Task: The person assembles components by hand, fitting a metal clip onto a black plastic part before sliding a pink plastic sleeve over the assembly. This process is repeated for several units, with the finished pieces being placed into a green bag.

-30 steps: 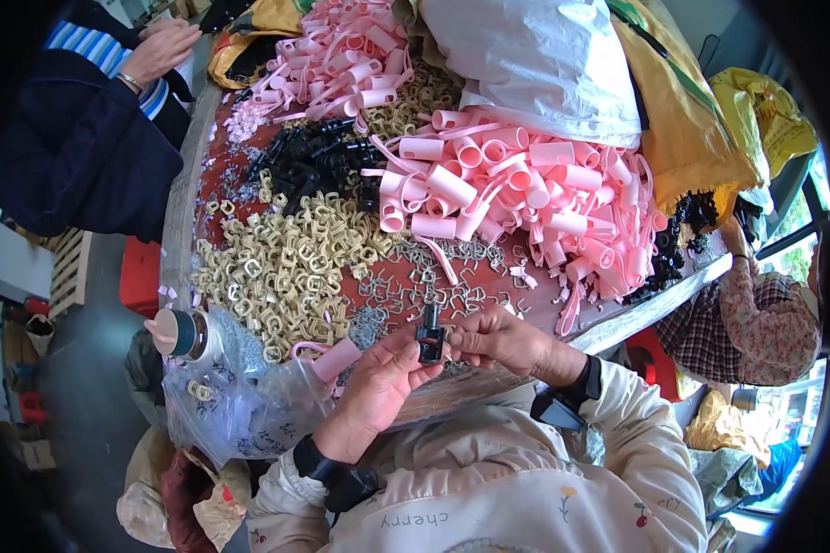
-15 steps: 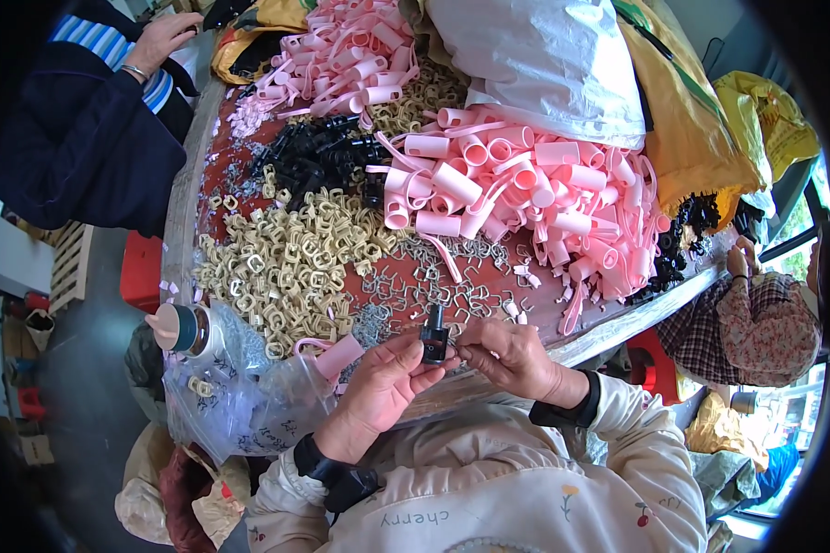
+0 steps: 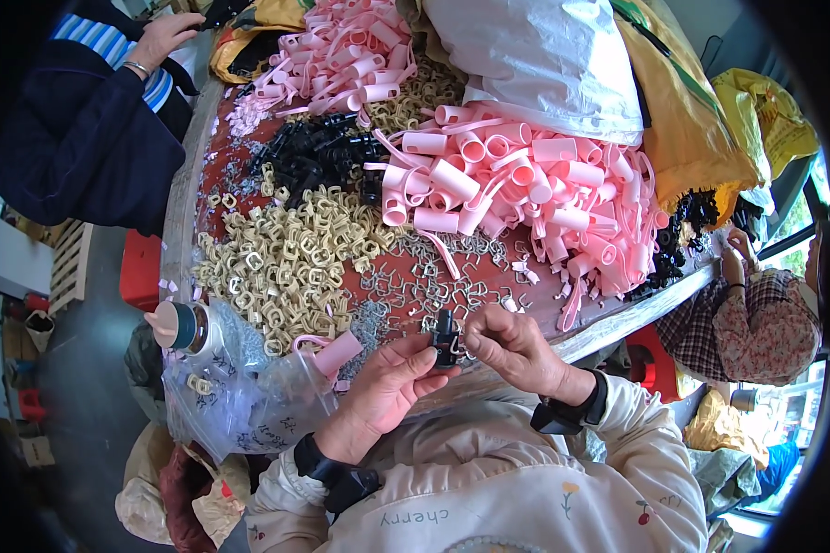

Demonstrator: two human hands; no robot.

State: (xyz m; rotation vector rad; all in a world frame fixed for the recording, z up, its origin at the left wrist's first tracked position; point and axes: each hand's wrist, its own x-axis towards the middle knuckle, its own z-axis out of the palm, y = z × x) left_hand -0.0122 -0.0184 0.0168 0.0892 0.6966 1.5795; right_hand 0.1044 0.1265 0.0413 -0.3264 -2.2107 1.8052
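Note:
A small black plastic part (image 3: 445, 337) with a narrow upright neck is pinched between the thumb and fingers of my left hand (image 3: 385, 389), over the table's near edge. Close on its right is my right hand (image 3: 524, 356), thumb and forefinger drawn together; whatever is between those fingertips is too small to make out. Beyond my hands lie scattered bent metal clips (image 3: 433, 284). Left of them is a heap of cream plastic rings (image 3: 290, 267). A pink tube with a strap loop (image 3: 338, 354) rests by my left wrist.
Pink tubes (image 3: 563, 184) are piled beside a white sack (image 3: 535, 64). Black parts (image 3: 309, 157) form another heap. At left stand a lidded bottle (image 3: 186, 327) and clear plastic bags (image 3: 249, 405). Other people sit at the left (image 3: 92, 138) and right (image 3: 756, 323).
My right hand has lifted slightly and turned, its fingertips rising beside the black part. The black part has shifted a little right and down in my left hand.

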